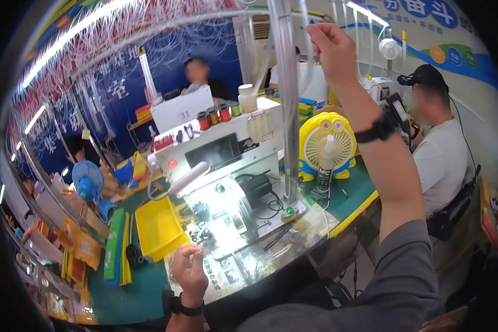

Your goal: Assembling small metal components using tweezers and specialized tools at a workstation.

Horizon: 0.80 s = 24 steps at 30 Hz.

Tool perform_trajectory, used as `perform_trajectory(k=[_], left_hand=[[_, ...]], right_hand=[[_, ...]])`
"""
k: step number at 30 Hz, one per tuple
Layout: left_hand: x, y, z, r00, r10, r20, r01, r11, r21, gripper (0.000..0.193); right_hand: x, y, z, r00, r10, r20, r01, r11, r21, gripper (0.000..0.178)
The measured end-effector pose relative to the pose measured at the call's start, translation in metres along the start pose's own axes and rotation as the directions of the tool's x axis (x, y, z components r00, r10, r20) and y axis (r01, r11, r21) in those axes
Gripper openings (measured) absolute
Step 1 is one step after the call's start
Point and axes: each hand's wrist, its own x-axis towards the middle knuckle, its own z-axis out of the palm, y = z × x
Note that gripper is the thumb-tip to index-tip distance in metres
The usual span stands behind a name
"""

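My right hand is raised high at the upper right, its fingers closed in a pinch beside hanging clear strands. What it pinches is too thin to make out. Low in front of me, my left hand is curled, thumb and fingers together; anything between them is hidden. It is just right of the yellow tray's near corner. Beyond it stands a white bench machine with a dark screen. A bright lamp lights its round metal part and small dark fittings.
A yellow fan and a black spray bottle stand right of the metal post. Thread spools line the machine's top. Green and yellow bars lie left. One person sits at right; others are behind the machines.
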Motion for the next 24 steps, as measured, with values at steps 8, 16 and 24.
perform_trajectory(k=[8,16,24], left_hand=[[0.008,0.001,0.008,0.997,-0.024,-0.076,0.015,0.994,-0.111,0.006],[0.003,0.019,0.004,0.996,0.011,-0.092,-0.015,0.999,-0.043,0.002],[0.003,0.034,0.013,0.997,-0.059,0.047,0.064,0.993,-0.101,0.003]], right_hand=[[0.022,0.017,0.041,1.000,-0.016,0.017,0.021,0.927,-0.375,0.040],[0.006,-0.011,0.056,0.991,-0.005,-0.132,0.013,0.998,0.060,0.018],[-0.233,-0.076,0.074,0.612,-0.444,0.655,0.527,0.846,0.080,0.013]])
